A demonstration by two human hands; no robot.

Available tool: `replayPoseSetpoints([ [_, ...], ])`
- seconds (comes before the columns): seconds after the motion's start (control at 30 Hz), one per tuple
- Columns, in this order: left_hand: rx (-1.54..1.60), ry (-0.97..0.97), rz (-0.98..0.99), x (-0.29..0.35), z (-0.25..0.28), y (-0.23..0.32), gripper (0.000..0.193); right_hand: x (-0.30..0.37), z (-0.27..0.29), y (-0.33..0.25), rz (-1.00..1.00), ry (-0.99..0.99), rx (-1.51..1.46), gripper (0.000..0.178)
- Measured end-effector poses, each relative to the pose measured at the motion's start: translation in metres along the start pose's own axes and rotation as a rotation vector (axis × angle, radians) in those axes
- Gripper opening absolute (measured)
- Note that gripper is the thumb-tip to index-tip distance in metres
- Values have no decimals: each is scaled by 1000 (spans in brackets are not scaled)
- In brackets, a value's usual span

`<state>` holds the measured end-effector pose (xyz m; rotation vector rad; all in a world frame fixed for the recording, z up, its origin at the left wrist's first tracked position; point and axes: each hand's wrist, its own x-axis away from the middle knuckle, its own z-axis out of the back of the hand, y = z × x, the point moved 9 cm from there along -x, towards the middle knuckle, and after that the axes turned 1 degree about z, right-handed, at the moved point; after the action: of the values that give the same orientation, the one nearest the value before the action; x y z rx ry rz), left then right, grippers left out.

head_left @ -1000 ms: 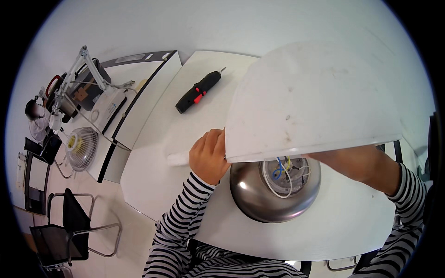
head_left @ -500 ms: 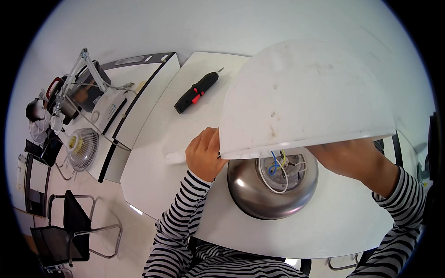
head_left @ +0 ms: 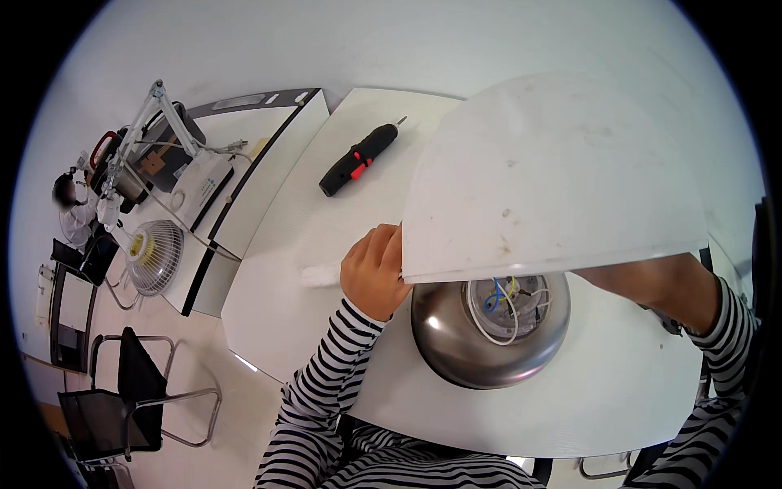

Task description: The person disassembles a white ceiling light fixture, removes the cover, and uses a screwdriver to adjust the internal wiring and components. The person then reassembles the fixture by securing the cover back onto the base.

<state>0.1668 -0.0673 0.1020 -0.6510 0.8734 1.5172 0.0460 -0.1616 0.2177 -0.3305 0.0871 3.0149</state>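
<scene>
A large white half-round cover (head_left: 554,179) with scuff marks stands tilted up in front of me. My left hand (head_left: 375,273) is closed at its lower left corner, the thumb near the edge. My right hand (head_left: 635,281) reaches behind the cover at its lower right; its fingers are hidden. Just below the cover's edge, a round brushed-metal housing (head_left: 489,359) sits on the table, its far side covered from view. In its open middle I see blue, yellow and white wires (head_left: 509,306) over a clear round part.
A black and red electric screwdriver (head_left: 359,160) lies on the white table (head_left: 285,236) at the far left. Beyond are a side desk with a white lamp arm (head_left: 155,106), a wire-caged round lamp (head_left: 155,257), a black chair (head_left: 138,391) and a seated person (head_left: 75,212).
The whole scene has shifted slightly right in the view. My right hand is now further behind the cover, with less of it showing. My left hand keeps its place at the corner.
</scene>
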Motion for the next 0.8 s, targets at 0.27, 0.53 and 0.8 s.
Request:
replayPoseSetpoints([
  [0.27, -24, -55, 3, 2, -5, -1, 42, 36, -75, 32, -769, -592, -1041, 25],
  [0.53, -25, 31, -3, -1, 3, 0, 39, 27, 0, -45, 383, 204, 526, 22],
  [0.8, -7, 0, 33, -8, 3, 4, 36, 20, 9, -54, 393, 266, 778, 21],
])
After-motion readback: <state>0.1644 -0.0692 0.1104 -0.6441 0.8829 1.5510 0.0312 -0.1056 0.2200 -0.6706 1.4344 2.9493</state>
